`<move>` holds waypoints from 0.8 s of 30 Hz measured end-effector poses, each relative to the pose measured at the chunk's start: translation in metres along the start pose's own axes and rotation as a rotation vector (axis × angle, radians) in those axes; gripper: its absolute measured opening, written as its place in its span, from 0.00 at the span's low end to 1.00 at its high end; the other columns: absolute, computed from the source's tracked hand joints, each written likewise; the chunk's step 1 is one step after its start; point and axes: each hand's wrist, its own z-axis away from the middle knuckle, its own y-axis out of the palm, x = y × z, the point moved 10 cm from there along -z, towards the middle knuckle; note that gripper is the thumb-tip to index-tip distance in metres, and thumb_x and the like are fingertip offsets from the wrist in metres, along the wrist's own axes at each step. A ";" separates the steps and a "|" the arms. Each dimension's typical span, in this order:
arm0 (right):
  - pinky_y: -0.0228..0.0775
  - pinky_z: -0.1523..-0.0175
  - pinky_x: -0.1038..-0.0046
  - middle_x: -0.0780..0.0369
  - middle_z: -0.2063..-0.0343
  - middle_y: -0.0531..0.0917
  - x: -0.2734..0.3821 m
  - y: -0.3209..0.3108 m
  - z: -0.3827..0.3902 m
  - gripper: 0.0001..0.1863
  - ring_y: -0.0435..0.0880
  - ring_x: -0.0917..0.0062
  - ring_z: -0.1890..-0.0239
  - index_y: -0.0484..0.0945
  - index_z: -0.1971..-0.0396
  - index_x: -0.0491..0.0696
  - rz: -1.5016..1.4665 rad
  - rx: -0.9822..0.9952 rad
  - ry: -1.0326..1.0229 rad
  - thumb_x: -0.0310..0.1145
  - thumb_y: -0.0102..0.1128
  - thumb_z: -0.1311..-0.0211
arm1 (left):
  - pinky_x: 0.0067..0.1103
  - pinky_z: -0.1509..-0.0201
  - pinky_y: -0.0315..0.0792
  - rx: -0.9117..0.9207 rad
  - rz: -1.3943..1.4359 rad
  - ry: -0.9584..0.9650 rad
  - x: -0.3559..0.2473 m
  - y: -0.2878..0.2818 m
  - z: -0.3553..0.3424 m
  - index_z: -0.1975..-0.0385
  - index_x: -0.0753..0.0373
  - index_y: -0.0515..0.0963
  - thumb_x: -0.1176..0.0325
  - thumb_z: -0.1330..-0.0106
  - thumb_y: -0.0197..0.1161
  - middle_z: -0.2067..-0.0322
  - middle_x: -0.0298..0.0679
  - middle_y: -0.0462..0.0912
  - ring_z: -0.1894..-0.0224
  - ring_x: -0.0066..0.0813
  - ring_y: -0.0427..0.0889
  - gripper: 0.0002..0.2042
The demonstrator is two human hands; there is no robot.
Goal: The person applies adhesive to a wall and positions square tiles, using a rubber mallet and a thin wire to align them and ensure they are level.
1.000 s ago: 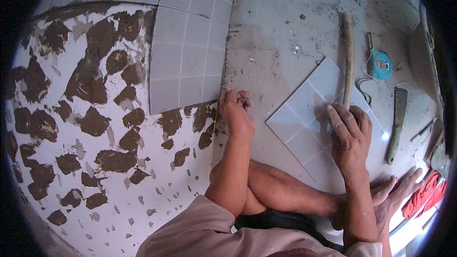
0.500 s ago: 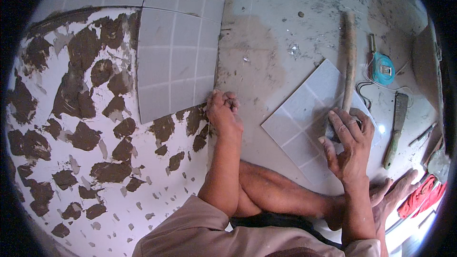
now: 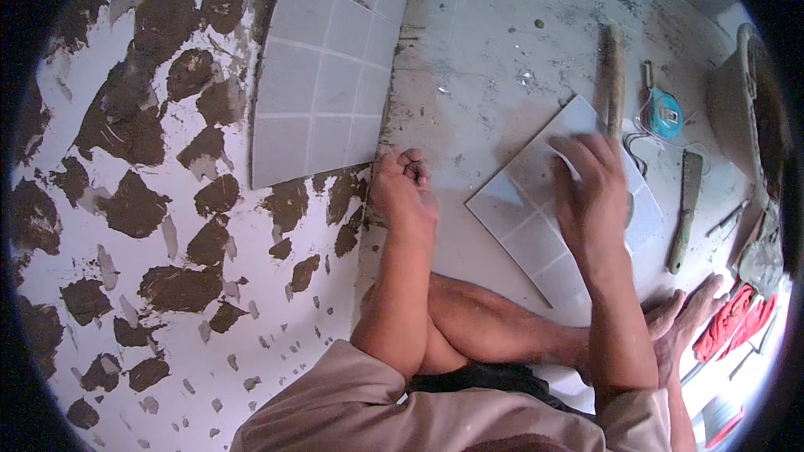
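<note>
Bare floor (image 3: 469,109) leaves a passage between the left hand (image 3: 404,184) and the loose tile (image 3: 523,209). The right hand (image 3: 593,188) blocks the way over that tile; rightward stand a wooden handle (image 3: 615,75), tape measure (image 3: 665,114) and scraper (image 3: 688,201), with the bent leg (image 3: 502,310) barring the near side.

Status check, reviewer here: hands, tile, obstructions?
Left hand curled near lower corner of wall tile, contact unclear. Right hand over loose tile, grip unclear. Wooden handle beyond, near end hidden by that hand.
</note>
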 end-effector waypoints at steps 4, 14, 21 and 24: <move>0.72 0.49 0.59 0.50 0.62 0.83 -0.001 0.077 -0.091 0.11 0.80 0.51 0.57 0.85 0.62 0.44 -0.214 0.054 -0.026 0.29 0.64 0.46 | 0.21 0.67 0.63 -0.019 0.126 -0.078 0.013 0.002 0.009 0.49 0.63 0.69 0.50 0.23 0.47 0.67 0.39 0.78 0.73 0.26 0.68 0.20; 0.71 0.48 0.57 0.55 0.62 0.84 0.014 0.186 -0.236 0.09 0.79 0.52 0.58 0.87 0.65 0.51 0.043 -0.061 -0.106 0.36 0.64 0.43 | 0.31 0.54 0.67 -0.138 0.184 -0.076 0.000 0.002 0.020 0.45 0.65 0.66 0.34 0.25 0.34 0.61 0.43 0.77 0.63 0.33 0.71 0.34; 0.66 0.47 0.54 0.62 0.60 0.81 0.018 0.206 -0.220 0.08 0.74 0.58 0.50 0.87 0.64 0.59 -0.047 -0.020 -0.148 0.35 0.65 0.45 | 0.35 0.53 0.68 -0.089 0.173 -0.047 0.000 -0.009 0.007 0.54 0.62 0.67 0.24 0.33 0.36 0.62 0.43 0.77 0.65 0.36 0.74 0.39; 0.65 0.48 0.54 0.64 0.60 0.81 0.014 0.209 -0.219 0.09 0.73 0.59 0.50 0.87 0.63 0.60 -0.058 0.024 -0.153 0.34 0.65 0.44 | 0.35 0.53 0.67 -0.121 0.172 -0.079 0.003 -0.006 0.006 0.55 0.61 0.66 0.22 0.36 0.36 0.62 0.42 0.77 0.66 0.36 0.74 0.40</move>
